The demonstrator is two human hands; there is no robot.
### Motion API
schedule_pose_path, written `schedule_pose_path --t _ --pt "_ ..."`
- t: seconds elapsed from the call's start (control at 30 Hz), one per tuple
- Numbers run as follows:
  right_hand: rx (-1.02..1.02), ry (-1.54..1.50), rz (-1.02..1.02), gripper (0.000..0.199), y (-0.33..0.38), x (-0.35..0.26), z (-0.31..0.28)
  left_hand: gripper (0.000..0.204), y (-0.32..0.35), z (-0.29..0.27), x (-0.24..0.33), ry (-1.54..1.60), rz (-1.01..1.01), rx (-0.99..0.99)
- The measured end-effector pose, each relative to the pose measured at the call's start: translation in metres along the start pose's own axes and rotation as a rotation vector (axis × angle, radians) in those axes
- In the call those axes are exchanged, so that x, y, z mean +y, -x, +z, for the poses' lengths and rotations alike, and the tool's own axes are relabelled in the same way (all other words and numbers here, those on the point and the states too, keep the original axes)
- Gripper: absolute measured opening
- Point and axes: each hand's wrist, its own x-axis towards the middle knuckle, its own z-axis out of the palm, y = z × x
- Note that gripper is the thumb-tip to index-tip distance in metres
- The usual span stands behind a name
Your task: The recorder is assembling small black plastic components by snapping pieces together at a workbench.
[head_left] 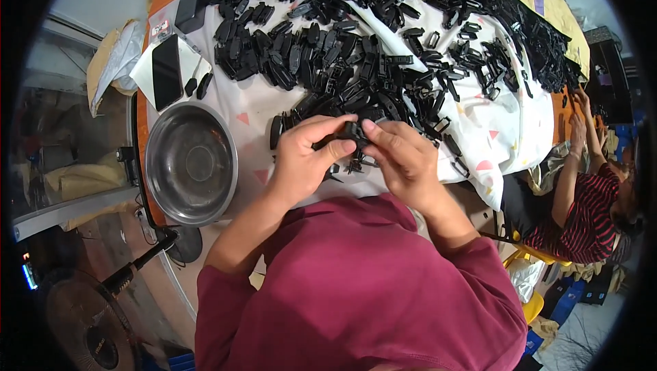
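Note:
Between my two hands, in front of my chest, is a small black plastic part [354, 133]; the fingers cover much of it, so its exact kind does not show. My left hand [306, 155] is closed on it, thumb and index finger pinching its left side. From the other side my right hand [405, 157] grips it with thumb and fingertips. Just beyond the hands lies a heap of similar black plastic parts [294, 53], oblong and buckle-like. Several of them reach right up to my fingers.
A steel basin [229, 159] stands left on the white patterned cloth [246, 108]. Behind it lie a phone [166, 73] and a dark box [189, 7]. More black parts [493, 70] spread right. A co-worker in a striped shirt [582, 217] sits right. A fan [92, 323] stands lower left.

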Motion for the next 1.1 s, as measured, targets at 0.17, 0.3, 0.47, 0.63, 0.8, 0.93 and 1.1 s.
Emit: schedule_pose_path --t 0.17,0.3,0.47,0.63,0.8,0.93,1.1 --pt "0.141 0.025 -0.077 0.032 -0.005 0.003 0.014 0.038 0.002 0.02 -0.004 0.421 -0.101 0.139" --pt "0.106 -0.582 0.656 0.02 -0.005 -0.009 0.007 0.033 -0.005 0.018 0.0 0.541 -0.165 0.125" --pt "0.021 -0.547 0.63 0.018 0.001 -0.001 0.007 0.027 -0.01 0.004 -0.004 0.866 -0.245 -0.011" --pt "-0.237 0.116 0.331 0.022 0.033 0.018 -0.01 0.023 -0.012 -0.034 -0.013 0.65 -0.215 0.273" --pt "-0.287 0.327 0.23 0.021 0.052 0.037 0.002 0.015 -0.012 -0.018 -0.007 -0.821 0.117 0.057" --pt "-0.232 0.194 0.377 0.036 0.039 0.025 -0.003 0.001 -0.022 -0.007 -0.027 -1.358 0.337 -0.134" --pt "-0.067 -0.497 0.677 0.043 0.037 0.022 -0.009 0.007 -0.024 -0.006 -0.019 -1.46 0.259 -0.337"
